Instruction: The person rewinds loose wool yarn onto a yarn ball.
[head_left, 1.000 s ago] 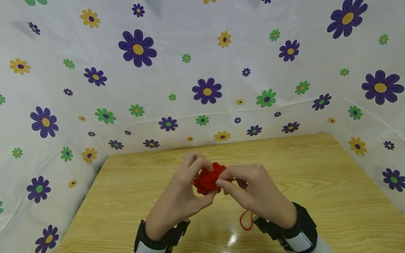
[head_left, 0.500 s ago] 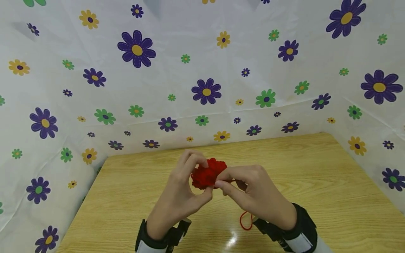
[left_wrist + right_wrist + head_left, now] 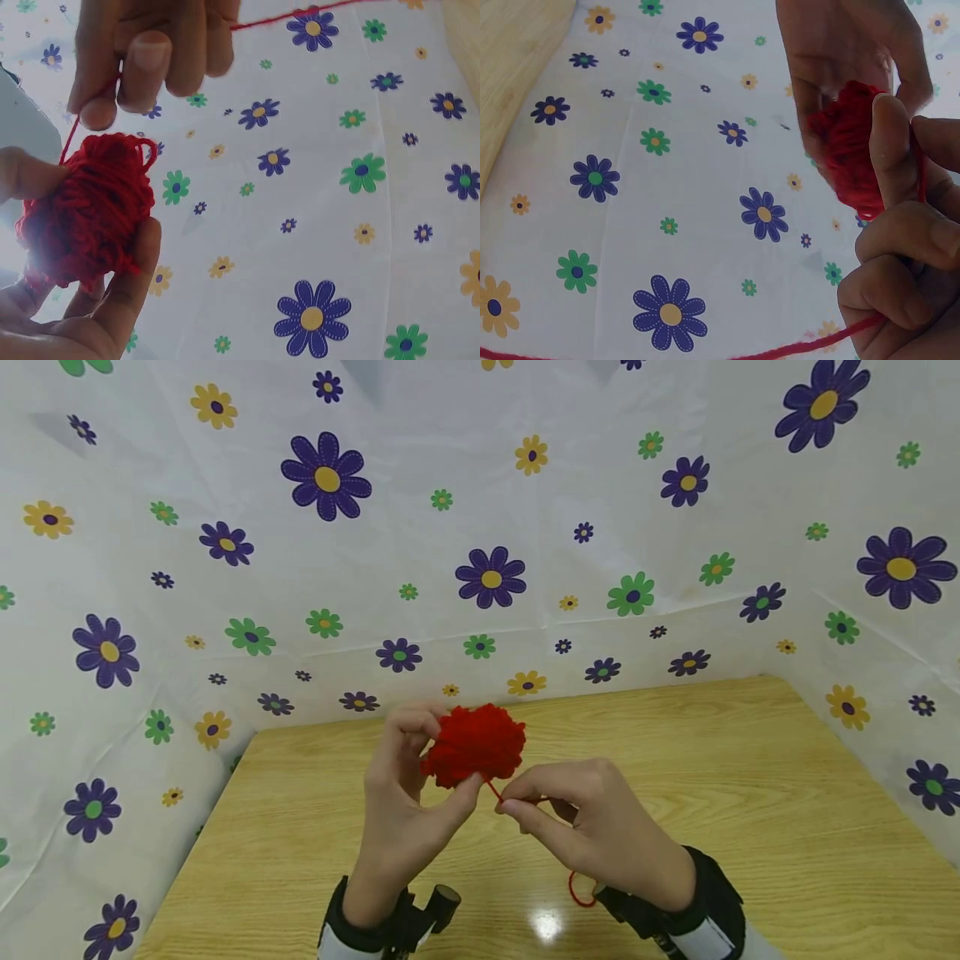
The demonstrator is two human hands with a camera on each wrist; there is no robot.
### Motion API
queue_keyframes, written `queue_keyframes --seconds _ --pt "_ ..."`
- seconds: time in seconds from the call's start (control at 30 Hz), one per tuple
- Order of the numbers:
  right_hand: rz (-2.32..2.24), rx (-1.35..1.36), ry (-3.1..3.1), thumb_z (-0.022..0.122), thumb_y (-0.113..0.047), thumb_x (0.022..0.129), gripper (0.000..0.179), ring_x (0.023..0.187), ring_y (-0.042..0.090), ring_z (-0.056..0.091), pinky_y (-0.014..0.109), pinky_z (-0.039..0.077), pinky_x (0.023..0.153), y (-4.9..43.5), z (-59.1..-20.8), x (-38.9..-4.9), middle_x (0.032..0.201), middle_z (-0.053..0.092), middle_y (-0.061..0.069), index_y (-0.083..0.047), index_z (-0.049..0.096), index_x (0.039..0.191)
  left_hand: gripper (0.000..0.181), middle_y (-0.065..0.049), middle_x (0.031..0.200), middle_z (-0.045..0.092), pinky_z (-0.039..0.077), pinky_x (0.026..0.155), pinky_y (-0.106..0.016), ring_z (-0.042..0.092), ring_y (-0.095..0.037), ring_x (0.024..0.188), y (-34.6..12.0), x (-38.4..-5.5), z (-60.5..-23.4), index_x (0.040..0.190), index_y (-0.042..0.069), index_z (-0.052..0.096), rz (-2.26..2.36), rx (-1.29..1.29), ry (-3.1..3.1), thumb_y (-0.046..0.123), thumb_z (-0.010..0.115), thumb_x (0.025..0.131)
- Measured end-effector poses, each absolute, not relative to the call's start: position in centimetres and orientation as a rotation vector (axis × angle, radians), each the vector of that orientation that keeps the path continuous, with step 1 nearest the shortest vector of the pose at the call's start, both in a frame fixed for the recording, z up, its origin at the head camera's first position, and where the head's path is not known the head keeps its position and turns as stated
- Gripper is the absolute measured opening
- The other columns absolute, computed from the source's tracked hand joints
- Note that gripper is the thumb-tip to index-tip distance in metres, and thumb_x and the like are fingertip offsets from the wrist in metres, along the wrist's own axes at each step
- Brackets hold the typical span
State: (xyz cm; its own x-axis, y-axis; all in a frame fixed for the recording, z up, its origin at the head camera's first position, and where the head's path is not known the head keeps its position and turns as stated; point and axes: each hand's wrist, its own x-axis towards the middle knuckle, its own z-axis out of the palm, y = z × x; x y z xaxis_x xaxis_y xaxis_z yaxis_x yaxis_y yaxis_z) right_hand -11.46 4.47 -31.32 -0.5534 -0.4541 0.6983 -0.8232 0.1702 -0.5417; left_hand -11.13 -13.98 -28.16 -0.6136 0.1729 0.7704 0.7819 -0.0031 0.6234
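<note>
A fluffy bundle of red yarn (image 3: 480, 745) is held up above the table by my left hand (image 3: 408, 810), its thumb at the lower edge and its fingers behind and at the left side. In the left wrist view the wound strands of the red yarn bundle (image 3: 105, 202) show clearly, with a small loop standing out at the top. My right hand (image 3: 588, 806) pinches the yarn strand (image 3: 492, 790) between thumb and forefinger, a short taut length from the bundle. From the curled lower fingers the yarn tail (image 3: 810, 346) trails away in the right wrist view.
A loop of red yarn (image 3: 579, 893) hangs or lies below my right wrist; which one cannot be told. The wooden table (image 3: 300, 827) meets a white flower-print cloth (image 3: 420, 527) at the back and sides. Black camera straps (image 3: 708, 893) circle both wrists.
My left hand has moved left and up with the yarn bundle, turning it so its broad side shows. A short strand now stretches between the bundle and my right fingertips, which have shifted slightly left.
</note>
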Motion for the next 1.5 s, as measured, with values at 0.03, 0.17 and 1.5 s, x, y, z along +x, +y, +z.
queue_keyframes --seconds 0.03,0.17,1.5 --pt "1.346 1.212 -2.083 0.062 -0.015 0.083 0.009 0.047 0.000 0.032 0.014 0.025 0.037 4.4 -31.4 -11.5 0.071 0.056 -0.016 -0.020 0.066 0.090 0.043 -0.023 0.102 0.045 0.050 0.073 -0.039 0.052 -0.035 0.091 -14.0 -11.1 -28.2 0.093 -0.012 0.036 -1.680 -0.989 -1.776 -0.021 0.061 0.059" --pt "1.361 1.210 -2.103 0.061 -0.018 0.083 0.009 0.047 -0.001 0.033 0.015 0.026 0.037 4.4 -31.9 -11.7 0.069 0.055 -0.017 -0.022 0.066 0.090 0.043 -0.024 0.102 0.044 0.049 0.075 -0.042 0.052 -0.037 0.091 -13.8 -11.1 -28.2 0.095 -0.013 0.036 -1.735 -1.004 -1.717 -0.021 0.060 0.060" --pt "1.311 0.958 -2.345 0.051 -0.024 0.090 0.009 0.047 0.006 0.044 0.021 0.040 0.041 6.4 -32.2 -13.7 0.066 0.054 -0.011 -0.022 0.057 0.084 0.045 -0.011 0.102 0.052 0.052 0.068 -0.036 0.055 -0.022 0.089 -13.7 -10.5 -28.0 0.100 0.000 0.046 -1.598 -1.284 -2.086 -0.015 0.062 0.060"
